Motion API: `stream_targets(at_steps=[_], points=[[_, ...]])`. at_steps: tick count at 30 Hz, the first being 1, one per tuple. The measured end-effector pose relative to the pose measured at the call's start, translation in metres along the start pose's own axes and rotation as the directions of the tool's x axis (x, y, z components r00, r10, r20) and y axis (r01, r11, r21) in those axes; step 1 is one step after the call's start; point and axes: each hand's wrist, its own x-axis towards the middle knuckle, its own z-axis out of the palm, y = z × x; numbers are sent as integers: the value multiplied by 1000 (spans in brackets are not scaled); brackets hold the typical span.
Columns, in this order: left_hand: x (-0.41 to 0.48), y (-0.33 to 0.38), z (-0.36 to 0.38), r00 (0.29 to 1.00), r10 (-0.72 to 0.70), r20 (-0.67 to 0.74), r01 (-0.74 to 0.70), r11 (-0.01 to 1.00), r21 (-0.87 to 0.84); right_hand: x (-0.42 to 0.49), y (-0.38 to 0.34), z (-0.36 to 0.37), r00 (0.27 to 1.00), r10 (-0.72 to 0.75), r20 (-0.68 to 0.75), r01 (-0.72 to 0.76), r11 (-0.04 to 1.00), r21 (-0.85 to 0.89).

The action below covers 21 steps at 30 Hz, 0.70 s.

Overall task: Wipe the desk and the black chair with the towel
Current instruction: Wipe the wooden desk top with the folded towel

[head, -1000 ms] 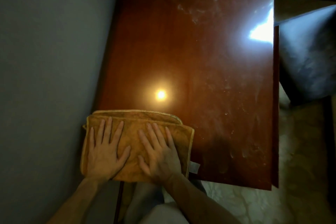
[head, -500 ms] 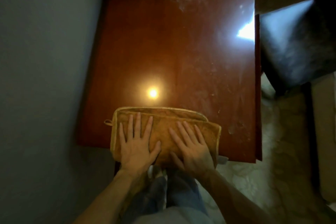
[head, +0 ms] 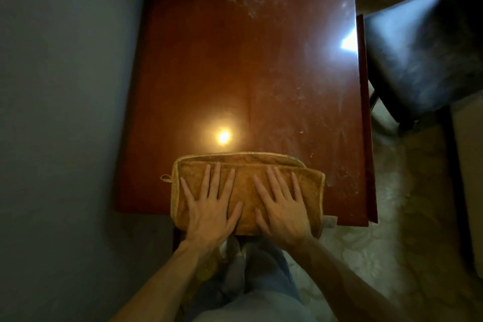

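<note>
Folded ochre towel (head: 245,185) under two flat hands, near edge of red-brown wooden counter (head: 248,60).

Towel: lower centre of frame, lying on the counter with its near border overhanging the edge; small hanging loop (head: 166,178) at its left corner. Left hand (head: 209,214): palm down on the towel's left half, fingers straight and spread, gripping nothing. Right hand (head: 283,213): palm down on the right half, fingers likewise straight and spread. The two hands lie side by side, thumbs near each other but apart. Counter: glossy, with a round lamp reflection (head: 224,136) just above the towel and pale dusty smears (head: 251,0) toward the top and right. Black chair (head: 423,60): upper right, just beside the counter's right edge. Grey wall (head: 65,112): left. Pale patterned floor (head: 392,243): lower right.
</note>
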Motion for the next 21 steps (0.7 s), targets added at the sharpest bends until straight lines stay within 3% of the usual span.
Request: stream_targets(at_steps=[3, 15, 21], points=[[7, -1, 0, 1000, 5, -12, -5, 999, 33, 9, -3, 0, 993, 117, -7, -117, 993, 12], [76, -27, -24, 1000, 13, -28, -11, 997, 76, 76, 7, -18, 995, 96, 3, -96, 995, 22], [128, -33, -37, 998, 22, -52, -19, 997, 72, 125, 25, -33, 992, 101, -78, -100, 995, 11]])
